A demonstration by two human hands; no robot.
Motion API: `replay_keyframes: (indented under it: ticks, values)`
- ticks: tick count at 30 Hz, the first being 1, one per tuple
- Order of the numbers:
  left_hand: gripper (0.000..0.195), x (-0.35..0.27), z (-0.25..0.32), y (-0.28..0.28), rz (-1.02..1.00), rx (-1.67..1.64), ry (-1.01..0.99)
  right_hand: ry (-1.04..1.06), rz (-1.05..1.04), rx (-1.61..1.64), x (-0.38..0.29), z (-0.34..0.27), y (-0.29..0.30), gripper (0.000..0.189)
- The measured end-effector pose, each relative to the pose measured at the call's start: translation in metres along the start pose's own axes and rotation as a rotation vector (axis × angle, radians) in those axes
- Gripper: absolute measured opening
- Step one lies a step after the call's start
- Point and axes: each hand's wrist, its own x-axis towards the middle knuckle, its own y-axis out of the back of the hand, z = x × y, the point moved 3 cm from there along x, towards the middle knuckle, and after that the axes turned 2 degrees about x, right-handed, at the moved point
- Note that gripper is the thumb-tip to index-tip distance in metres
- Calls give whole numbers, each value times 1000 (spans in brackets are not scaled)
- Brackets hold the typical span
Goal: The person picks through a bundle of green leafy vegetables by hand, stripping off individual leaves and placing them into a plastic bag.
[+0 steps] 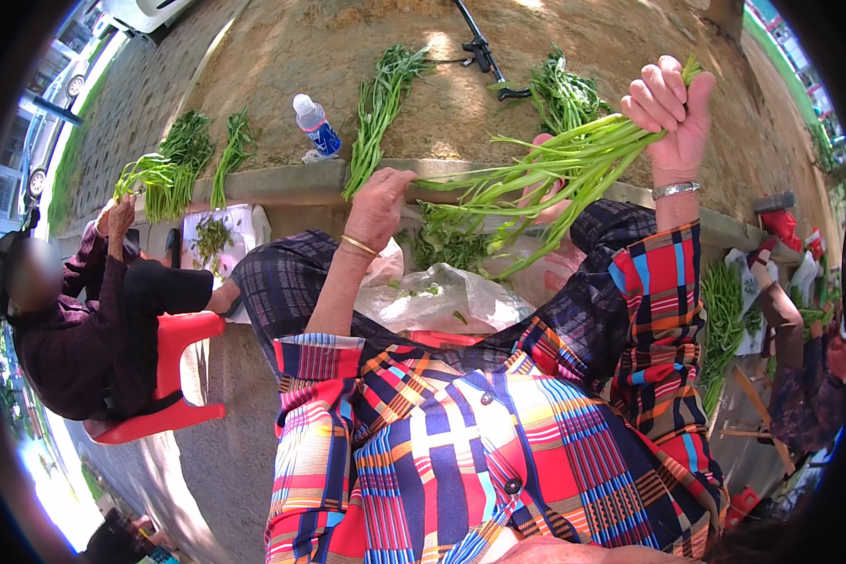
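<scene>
My right hand point(670, 116), raised at the upper right, is closed around a bunch of long green leafy stalks point(571, 166) that hang down to the left. At the bunch's left end, my left hand point(381, 204) pinches the tip of one stalk between thumb and fingers. Below the bunch, between my knees, a whitish plastic sheet point(444, 299) holds a heap of loose green leaves point(448, 243). Part of another hand shows behind the stalks; whose it is I cannot tell.
Bundles of greens point(381, 113) lie along the stone curb point(282, 185) near a water bottle point(319, 127). A black crutch-like pole point(483, 53) lies on the dirt. A person on a red plastic stool point(176, 381) handles greens at left; another person point(804, 381) sits at right.
</scene>
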Motion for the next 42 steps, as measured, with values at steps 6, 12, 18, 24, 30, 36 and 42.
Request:
replay_keyframes:
  ticks: [6,12,18,24,30,36,42]
  values:
    - [13,-6,-6,-7,-11,-78,17,-17,-27,-11,1,1,-3,37]
    - [17,-6,-6,-18,-6,-318,286,-14,-36,5,-1,0,-4,37]
    - [27,-24,-15,-28,-357,-150,167,3,4,9,1,0,-3,38]
    - [23,-3,50,11,175,83,-47,10,38,0,1,0,-11,36]
    - [20,-31,79,-8,-229,-580,261,11,50,15,5,2,-9,35]
    - [23,-39,92,-30,-396,-533,185,16,71,23,5,3,-7,35]
    - [19,-45,78,-37,-396,-873,317,24,87,25,5,2,-6,35]
